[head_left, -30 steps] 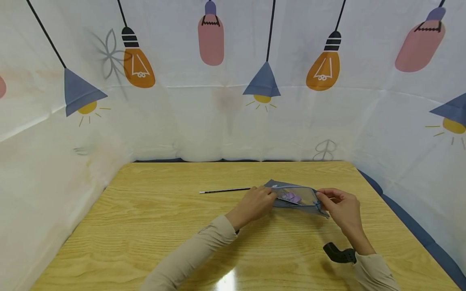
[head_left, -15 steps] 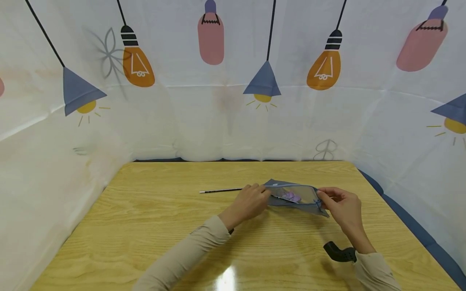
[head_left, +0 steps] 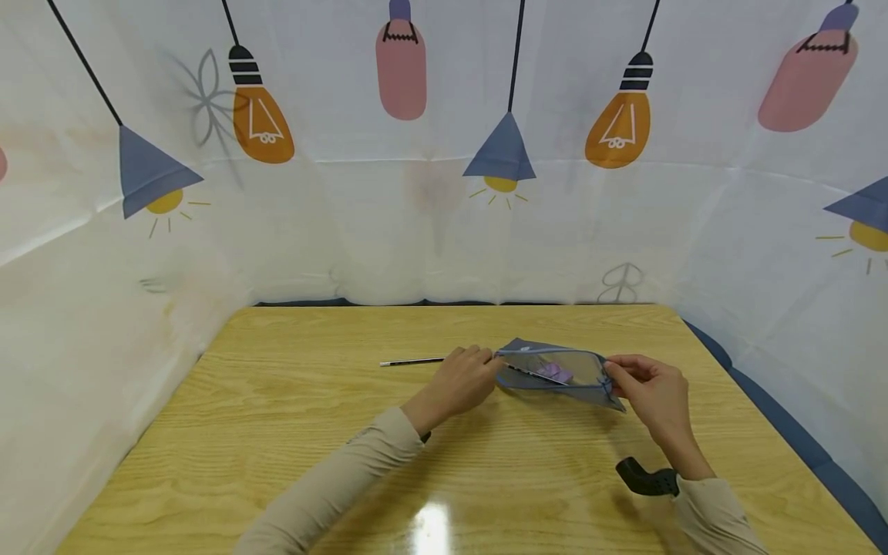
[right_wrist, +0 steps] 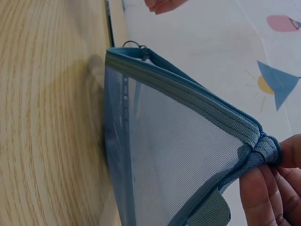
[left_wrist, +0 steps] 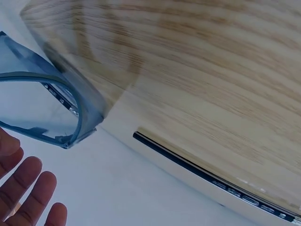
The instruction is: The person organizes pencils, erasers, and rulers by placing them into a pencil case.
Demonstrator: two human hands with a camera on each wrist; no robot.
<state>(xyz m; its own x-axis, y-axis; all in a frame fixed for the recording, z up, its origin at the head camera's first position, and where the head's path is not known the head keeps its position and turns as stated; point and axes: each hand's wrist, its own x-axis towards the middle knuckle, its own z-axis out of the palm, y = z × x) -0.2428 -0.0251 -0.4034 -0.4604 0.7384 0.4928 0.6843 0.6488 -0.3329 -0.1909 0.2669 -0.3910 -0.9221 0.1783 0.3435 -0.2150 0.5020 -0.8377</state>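
A blue mesh zip pouch (head_left: pixel 590 395) lies on the table with its mouth gaping. My right hand (head_left: pixel 655 397) pinches its right corner, thumb and fingers meeting on the zip end (right_wrist: pixel 268 149) in the right wrist view. Inside are a black patterned pencil (head_left: pixel 530 375) and a crumpled-looking purple item (head_left: pixel 555 372). By the pouch's left end is my left hand (head_left: pixel 461 381); in the left wrist view its loosely spread fingers (left_wrist: pixel 40 190) hold nothing and stand apart from the pouch. A second black pencil (head_left: pixel 412 361) lies on the table, partly hidden behind that hand.
The wooden table (head_left: pixel 312 447) runs back to a white curtain (head_left: pixel 347 231) printed with lamps and bulbs. A black curved bracket (head_left: pixel 645 479) juts from the right wrist over the table.
My left hand has moved left along the pouch's rim to its left end, exposing more of the mouth and the pencil inside. The right hand keeps its hold on the corner.
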